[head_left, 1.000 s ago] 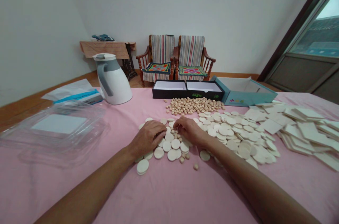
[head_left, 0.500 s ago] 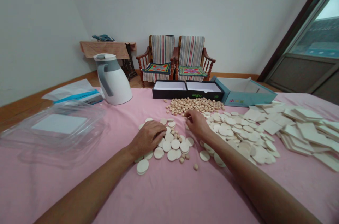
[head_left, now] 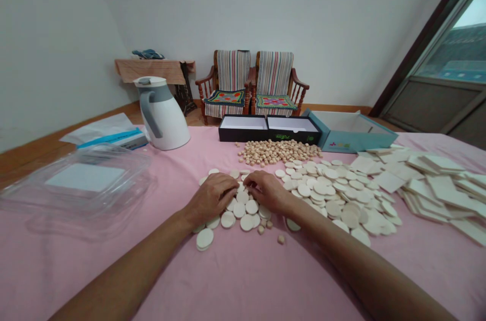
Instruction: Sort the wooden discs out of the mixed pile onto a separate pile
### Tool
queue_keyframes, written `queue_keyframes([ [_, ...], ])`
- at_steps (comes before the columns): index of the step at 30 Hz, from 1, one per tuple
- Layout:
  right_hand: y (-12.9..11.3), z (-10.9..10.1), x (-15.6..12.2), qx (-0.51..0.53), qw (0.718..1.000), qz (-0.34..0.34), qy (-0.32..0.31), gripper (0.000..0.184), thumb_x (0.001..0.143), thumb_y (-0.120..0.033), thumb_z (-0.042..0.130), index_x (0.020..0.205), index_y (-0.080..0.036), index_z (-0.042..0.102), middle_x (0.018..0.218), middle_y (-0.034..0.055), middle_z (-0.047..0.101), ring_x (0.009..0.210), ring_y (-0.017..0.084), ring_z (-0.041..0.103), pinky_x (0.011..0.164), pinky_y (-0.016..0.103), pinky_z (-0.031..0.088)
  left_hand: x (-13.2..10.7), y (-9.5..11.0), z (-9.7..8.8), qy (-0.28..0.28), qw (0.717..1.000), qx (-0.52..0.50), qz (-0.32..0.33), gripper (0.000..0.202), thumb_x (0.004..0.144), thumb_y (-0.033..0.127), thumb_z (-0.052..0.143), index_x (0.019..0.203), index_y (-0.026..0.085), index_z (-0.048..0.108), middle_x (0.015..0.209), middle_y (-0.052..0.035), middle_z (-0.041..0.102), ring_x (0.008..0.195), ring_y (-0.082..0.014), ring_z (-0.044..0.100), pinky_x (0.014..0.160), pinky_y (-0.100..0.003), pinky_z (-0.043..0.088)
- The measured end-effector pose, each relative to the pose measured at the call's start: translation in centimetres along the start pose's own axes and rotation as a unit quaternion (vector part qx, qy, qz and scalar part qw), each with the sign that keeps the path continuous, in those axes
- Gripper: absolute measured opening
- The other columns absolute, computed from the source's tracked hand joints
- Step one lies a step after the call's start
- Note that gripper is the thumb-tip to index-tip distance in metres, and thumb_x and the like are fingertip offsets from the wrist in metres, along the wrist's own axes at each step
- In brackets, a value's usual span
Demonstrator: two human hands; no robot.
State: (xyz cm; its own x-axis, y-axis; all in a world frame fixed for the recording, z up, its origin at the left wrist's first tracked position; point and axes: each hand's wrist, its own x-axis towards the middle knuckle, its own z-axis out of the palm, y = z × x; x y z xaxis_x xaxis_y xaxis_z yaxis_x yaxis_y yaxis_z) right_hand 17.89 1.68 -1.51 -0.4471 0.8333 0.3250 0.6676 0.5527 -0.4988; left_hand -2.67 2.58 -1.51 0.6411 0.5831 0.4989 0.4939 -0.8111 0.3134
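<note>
A small pile of round wooden discs (head_left: 239,209) lies in front of me, with a few small wooden beads (head_left: 263,223) among and beside them. My left hand (head_left: 214,194) rests over the left side of this pile, fingers bent and together; what they hold, if anything, is hidden. From the right, my right hand (head_left: 268,190) reaches over the same pile, its fingertips pinched close to the left fingertips. A bead seems to be between them, mostly covered. One loose bead (head_left: 281,239) sits on the cloth nearer to me.
Behind the hands is a heap of wooden beads (head_left: 279,151). To the right spread a larger heap of discs (head_left: 334,184) and stacked square wooden boards (head_left: 444,184). Black trays (head_left: 243,134), a blue box (head_left: 349,138), a white jug (head_left: 167,121) and clear plastic packaging (head_left: 83,176) stand around.
My right hand has moved left and toward me, from the edge of the bead heap to the small disc pile. My left hand has stayed in place.
</note>
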Motion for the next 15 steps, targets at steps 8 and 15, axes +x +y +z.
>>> queue_keyframes([
  [8,-0.24,-0.32,0.12,0.002,0.998,0.064,-0.015,0.017,0.071,-0.009,0.054,0.085,-0.014,0.063,0.080,0.0034,0.060,0.070,0.012,0.050,0.064,0.022,0.036,0.06,-0.07,0.03,-0.002,1.000,0.000,-0.003,0.018,0.089,0.021,0.050,0.099,0.017,0.065,0.096,-0.0076,0.068,0.096,-0.0198,0.059,0.087,-0.037,0.046],
  [15,-0.41,-0.62,0.14,-0.002,0.996,0.093,-0.009,0.015,0.066,-0.009,0.053,0.076,-0.015,0.062,0.072,0.0017,0.059,0.063,0.011,0.048,0.058,0.021,0.033,0.05,-0.19,0.10,-0.007,1.000,-0.002,-0.003,0.018,0.089,0.021,0.050,0.099,0.017,0.064,0.097,-0.0073,0.068,0.097,-0.0196,0.059,0.087,-0.037,0.045],
])
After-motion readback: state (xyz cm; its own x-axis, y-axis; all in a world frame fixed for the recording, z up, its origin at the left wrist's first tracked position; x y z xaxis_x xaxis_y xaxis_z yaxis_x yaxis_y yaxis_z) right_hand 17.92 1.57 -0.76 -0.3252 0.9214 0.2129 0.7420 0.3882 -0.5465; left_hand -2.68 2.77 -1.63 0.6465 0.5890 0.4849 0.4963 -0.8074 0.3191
